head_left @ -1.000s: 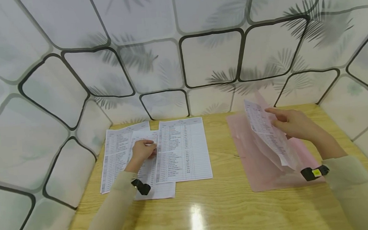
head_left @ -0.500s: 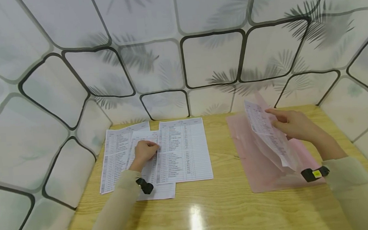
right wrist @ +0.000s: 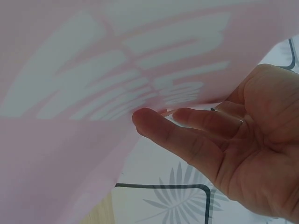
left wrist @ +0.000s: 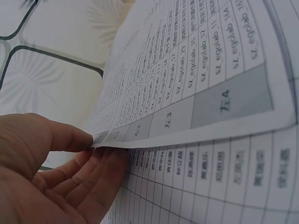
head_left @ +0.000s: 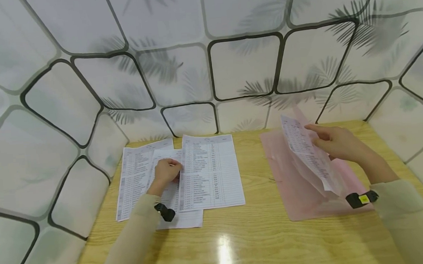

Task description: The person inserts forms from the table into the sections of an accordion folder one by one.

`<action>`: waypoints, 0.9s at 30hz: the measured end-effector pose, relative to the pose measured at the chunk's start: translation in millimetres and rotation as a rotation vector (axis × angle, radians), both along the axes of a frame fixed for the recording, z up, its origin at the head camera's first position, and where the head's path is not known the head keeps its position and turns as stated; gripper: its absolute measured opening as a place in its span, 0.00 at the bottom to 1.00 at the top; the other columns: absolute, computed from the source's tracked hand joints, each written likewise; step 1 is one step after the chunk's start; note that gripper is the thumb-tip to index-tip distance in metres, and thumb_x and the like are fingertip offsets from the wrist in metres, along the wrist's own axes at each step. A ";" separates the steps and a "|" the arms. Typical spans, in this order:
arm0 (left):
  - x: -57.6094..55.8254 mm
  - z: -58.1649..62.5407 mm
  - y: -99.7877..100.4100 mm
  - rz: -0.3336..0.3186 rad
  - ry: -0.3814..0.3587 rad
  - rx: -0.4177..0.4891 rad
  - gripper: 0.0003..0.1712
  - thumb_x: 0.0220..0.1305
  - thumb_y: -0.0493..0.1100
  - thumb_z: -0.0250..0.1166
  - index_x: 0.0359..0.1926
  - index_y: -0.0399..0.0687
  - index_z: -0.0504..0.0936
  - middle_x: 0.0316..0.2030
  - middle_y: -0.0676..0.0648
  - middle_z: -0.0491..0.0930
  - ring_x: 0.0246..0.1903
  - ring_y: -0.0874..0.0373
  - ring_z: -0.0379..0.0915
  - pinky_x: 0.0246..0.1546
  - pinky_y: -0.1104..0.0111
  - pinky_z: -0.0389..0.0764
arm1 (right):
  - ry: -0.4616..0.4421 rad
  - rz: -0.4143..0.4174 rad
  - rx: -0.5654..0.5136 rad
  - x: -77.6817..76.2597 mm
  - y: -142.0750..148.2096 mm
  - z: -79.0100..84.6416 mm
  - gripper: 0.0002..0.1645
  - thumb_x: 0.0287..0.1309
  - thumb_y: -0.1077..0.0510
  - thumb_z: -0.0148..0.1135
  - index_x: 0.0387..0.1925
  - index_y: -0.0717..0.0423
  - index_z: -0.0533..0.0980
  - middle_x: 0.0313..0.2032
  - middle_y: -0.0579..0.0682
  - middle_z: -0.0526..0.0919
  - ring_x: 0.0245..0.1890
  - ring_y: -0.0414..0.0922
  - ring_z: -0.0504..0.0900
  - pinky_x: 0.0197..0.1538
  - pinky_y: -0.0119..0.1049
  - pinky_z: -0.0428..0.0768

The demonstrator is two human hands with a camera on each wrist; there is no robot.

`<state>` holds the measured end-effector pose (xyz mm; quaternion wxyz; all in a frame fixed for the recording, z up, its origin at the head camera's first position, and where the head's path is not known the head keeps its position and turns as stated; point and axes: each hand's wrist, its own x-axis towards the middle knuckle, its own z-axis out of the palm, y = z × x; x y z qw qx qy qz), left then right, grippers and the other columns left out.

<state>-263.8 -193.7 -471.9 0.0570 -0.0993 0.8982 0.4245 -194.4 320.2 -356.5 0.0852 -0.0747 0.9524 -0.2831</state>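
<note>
My left hand (head_left: 167, 172) pinches the left edge of a printed sheet (head_left: 210, 173); in the left wrist view the thumb lies above that edge and the fingers (left wrist: 100, 186) below it. The sheet's table of names and codes (left wrist: 187, 70) bends upward near the hand. Beneath it a second printed sheet (head_left: 182, 220) shows, partly hidden by the hand. On the right, my right hand (head_left: 335, 141) holds up the cover of a pink plastic folder (head_left: 286, 200), with a printed page (head_left: 305, 150) standing tilted along it. The right wrist view shows thumb and fingers at the pink cover's edge (right wrist: 93, 154).
Another printed sheet (head_left: 135, 174) lies at the far left, partly under the second one. All of it rests on a wooden table (head_left: 256, 243). Patterned fabric walls (head_left: 244, 72) rise along the back and both sides. Bands are strapped on both wrists.
My left hand has shifted slightly right and its fingers have closed on the printed sheet, whose left side now lifts and bends a little. The right hand and folder stay put.
</note>
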 end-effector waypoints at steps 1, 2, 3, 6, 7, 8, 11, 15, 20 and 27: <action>0.0 0.6 0.1 0.005 -0.010 0.017 0.16 0.68 0.42 0.63 0.47 0.33 0.86 0.30 0.42 0.87 0.19 0.62 0.79 0.22 0.71 0.82 | 0.000 0.000 0.001 -0.1 -0.3 0.1 0.36 0.79 0.52 0.51 0.82 0.57 0.58 0.63 0.77 0.77 0.39 0.48 0.86 0.31 0.37 0.86; 0.0 0.9 0.2 0.009 -0.021 0.035 0.16 0.69 0.42 0.62 0.47 0.33 0.86 0.30 0.42 0.86 0.19 0.61 0.79 0.22 0.71 0.82 | 0.000 0.001 0.002 -0.2 -0.6 0.1 0.36 0.79 0.52 0.51 0.82 0.56 0.58 0.63 0.77 0.77 0.39 0.48 0.85 0.31 0.37 0.86; 0.0 1.5 0.6 0.012 -0.036 0.051 0.16 0.69 0.43 0.61 0.48 0.33 0.85 0.30 0.43 0.85 0.20 0.61 0.79 0.22 0.71 0.81 | 0.000 0.001 0.004 -0.3 -0.8 0.2 0.36 0.79 0.52 0.51 0.82 0.56 0.58 0.63 0.77 0.77 0.39 0.48 0.86 0.31 0.37 0.86; 0.7 2.6 1.9 0.017 -0.101 0.137 0.18 0.71 0.43 0.57 0.51 0.33 0.81 0.32 0.44 0.82 0.24 0.60 0.79 0.23 0.70 0.82 | 0.002 0.003 0.005 -0.7 -1.4 0.1 0.36 0.79 0.52 0.51 0.81 0.56 0.59 0.63 0.77 0.77 0.39 0.49 0.86 0.31 0.36 0.86; 1.0 2.5 2.6 0.021 -0.122 0.171 0.18 0.72 0.43 0.56 0.52 0.33 0.80 0.32 0.44 0.82 0.25 0.60 0.79 0.24 0.70 0.82 | 0.000 0.004 0.004 -0.9 -1.5 0.0 0.36 0.79 0.52 0.51 0.81 0.57 0.58 0.63 0.77 0.77 0.40 0.49 0.86 0.31 0.37 0.86; 1.3 2.4 3.5 0.022 -0.142 0.200 0.19 0.72 0.43 0.56 0.54 0.33 0.79 0.35 0.43 0.82 0.27 0.59 0.80 0.25 0.70 0.83 | -0.001 0.005 0.004 -1.1 -1.6 -0.1 0.36 0.79 0.53 0.51 0.81 0.57 0.58 0.63 0.77 0.77 0.40 0.49 0.86 0.31 0.37 0.86; 1.1 1.7 6.3 0.024 -0.186 0.263 0.24 0.74 0.44 0.56 0.64 0.32 0.76 0.47 0.37 0.83 0.35 0.56 0.82 0.31 0.68 0.86 | -0.001 0.005 0.003 -1.5 -2.1 -0.2 0.36 0.79 0.53 0.51 0.81 0.57 0.59 0.63 0.77 0.77 0.39 0.49 0.86 0.31 0.37 0.87; 0.1 -0.1 9.1 0.002 -0.212 0.269 0.32 0.76 0.44 0.58 0.75 0.33 0.69 0.66 0.31 0.76 0.49 0.51 0.81 0.41 0.66 0.86 | -0.005 0.003 0.001 -1.6 -2.1 -0.8 0.36 0.79 0.53 0.51 0.81 0.57 0.58 0.63 0.77 0.77 0.37 0.47 0.85 0.31 0.37 0.86; 1.0 -0.6 10.3 -0.022 -0.198 0.277 0.27 0.77 0.41 0.59 0.70 0.32 0.74 0.61 0.31 0.80 0.42 0.54 0.83 0.35 0.69 0.85 | -0.005 0.002 0.002 -2.8 -1.9 -1.5 0.36 0.79 0.53 0.51 0.82 0.56 0.58 0.62 0.76 0.78 0.35 0.45 0.83 0.31 0.36 0.86; 4.0 -2.3 10.1 -0.017 -0.206 0.327 0.24 0.77 0.41 0.61 0.67 0.33 0.76 0.54 0.35 0.84 0.36 0.60 0.82 0.32 0.72 0.83 | -0.009 0.001 0.004 -4.1 -1.7 -1.7 0.36 0.79 0.53 0.51 0.82 0.56 0.58 0.63 0.77 0.77 0.37 0.47 0.84 0.31 0.36 0.86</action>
